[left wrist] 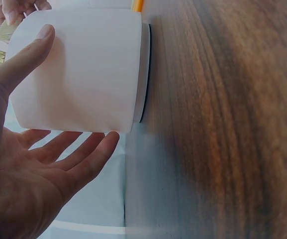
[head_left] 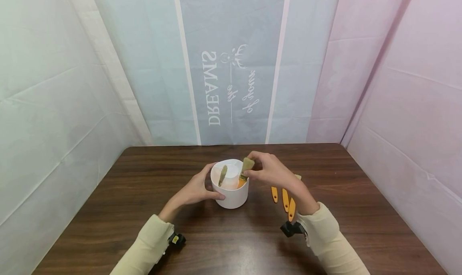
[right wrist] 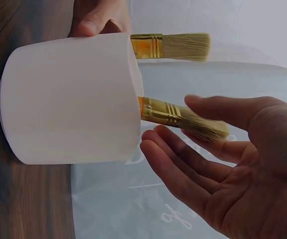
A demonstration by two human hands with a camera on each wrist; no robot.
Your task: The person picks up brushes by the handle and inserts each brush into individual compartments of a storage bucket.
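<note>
A white round container with inner compartments stands upright on the table. My left hand holds it from the left, thumb on the near side and fingers round the far side. One paintbrush stands in its left part, bristles up. At the right part, my right hand pinches a second paintbrush by its pale bristles, between thumb and fingers. This brush has a gold ferrule, and its orange handle is down inside the container. The handle's lower end is hidden by the wall.
Several paintbrushes with orange handles lie on the dark wooden table to the right, partly hidden under my right forearm. Pale cloth walls enclose the table at the back and sides. A black wrist camera sits at my left cuff.
</note>
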